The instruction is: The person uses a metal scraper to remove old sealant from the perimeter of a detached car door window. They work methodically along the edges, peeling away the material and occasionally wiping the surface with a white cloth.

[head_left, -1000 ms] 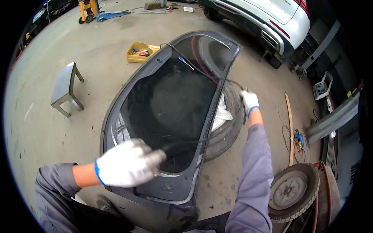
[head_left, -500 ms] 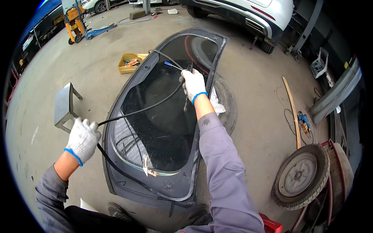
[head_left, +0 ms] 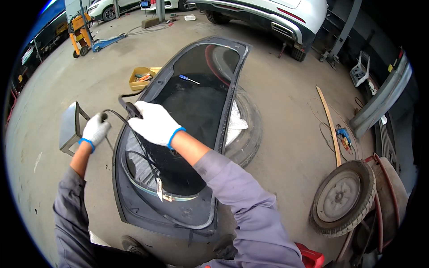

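Brought white-gloved right hand (head_left: 154, 123) leftward, nearer white-gloved left hand (head_left: 95, 129); gripping black flexible strip (head_left: 118, 115) with curled fingers of both.

You have soft, fairly even light across the concrete floor (head_left: 286, 129), with faint, diffuse shadows; your right glove (head_left: 154, 124) looks almost washed out, its weave hard to read; the dark glass (head_left: 196, 98) throws you mirror-like reflections; behind the grey post (head_left: 385, 99), bowed by the fisheye, the right side sinks into gloom; a black border, blue-fringed at left, rings your view.
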Demonstrator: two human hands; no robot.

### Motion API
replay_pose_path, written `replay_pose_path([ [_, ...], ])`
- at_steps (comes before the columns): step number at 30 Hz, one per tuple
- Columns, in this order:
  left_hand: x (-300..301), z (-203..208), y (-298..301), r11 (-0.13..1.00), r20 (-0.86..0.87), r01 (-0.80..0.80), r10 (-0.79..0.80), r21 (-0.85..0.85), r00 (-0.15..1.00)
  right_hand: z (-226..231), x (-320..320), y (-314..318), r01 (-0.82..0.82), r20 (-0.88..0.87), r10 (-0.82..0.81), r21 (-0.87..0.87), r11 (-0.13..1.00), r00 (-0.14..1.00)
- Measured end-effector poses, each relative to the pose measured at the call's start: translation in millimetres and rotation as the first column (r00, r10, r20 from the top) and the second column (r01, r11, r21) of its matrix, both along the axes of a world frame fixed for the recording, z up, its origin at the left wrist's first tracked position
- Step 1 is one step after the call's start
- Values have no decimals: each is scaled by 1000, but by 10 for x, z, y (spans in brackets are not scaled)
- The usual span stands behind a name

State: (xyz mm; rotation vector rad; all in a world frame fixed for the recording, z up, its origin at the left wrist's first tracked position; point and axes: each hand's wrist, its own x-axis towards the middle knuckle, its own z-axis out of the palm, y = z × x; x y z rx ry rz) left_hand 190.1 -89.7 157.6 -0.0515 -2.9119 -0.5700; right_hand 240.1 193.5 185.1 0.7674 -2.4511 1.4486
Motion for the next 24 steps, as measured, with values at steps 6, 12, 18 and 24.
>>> replay_pose_path([
  [6, -254, 29, -785, 917, -13, -96, 110, 387, 994, -382, -159, 276, 105, 140, -104, 2, 994, 985],
  [12, -229, -370, -1009, 923, 120, -222, 193, 314, 974, -564, -285, 727, 190, 245, -206, 89, 978, 947],
  [18, -129, -402, -811, 956, 374, -245, 170, 163, 912, -572, -282, 1721, 471, 503, -395, -27, 882, 768],
  [24, -195, -672, -883, 986, 527, 102, -19, -129, 849, -1071, -270, 2853, 790, 607, -590, -107, 604, 533],
])
